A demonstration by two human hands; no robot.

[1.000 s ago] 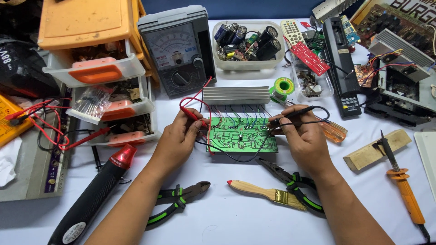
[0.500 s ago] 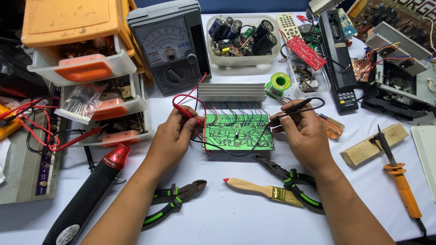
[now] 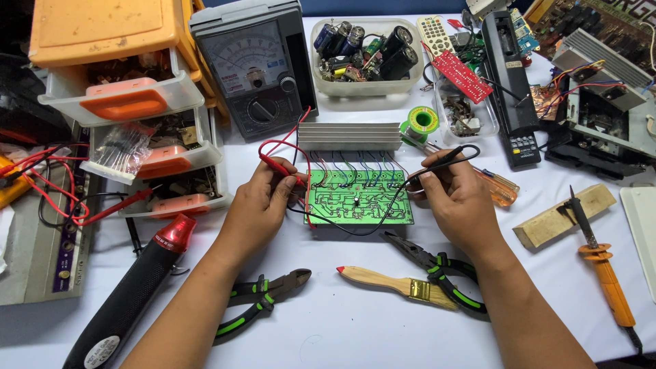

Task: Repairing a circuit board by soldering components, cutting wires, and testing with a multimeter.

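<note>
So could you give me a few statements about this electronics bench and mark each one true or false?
1. The left hand holds a red probe. True.
2. The right hand holds a soldering iron. False: it holds a black probe; the orange-handled soldering iron lies apart on the table.
3. The green circuit board lies between both hands. True.
4. The paintbrush rests on the analog multimeter. False: it lies on the table near the pliers.

Pliers (image 3: 263, 301), paintbrush (image 3: 393, 283), soldering iron (image 3: 601, 263).
</note>
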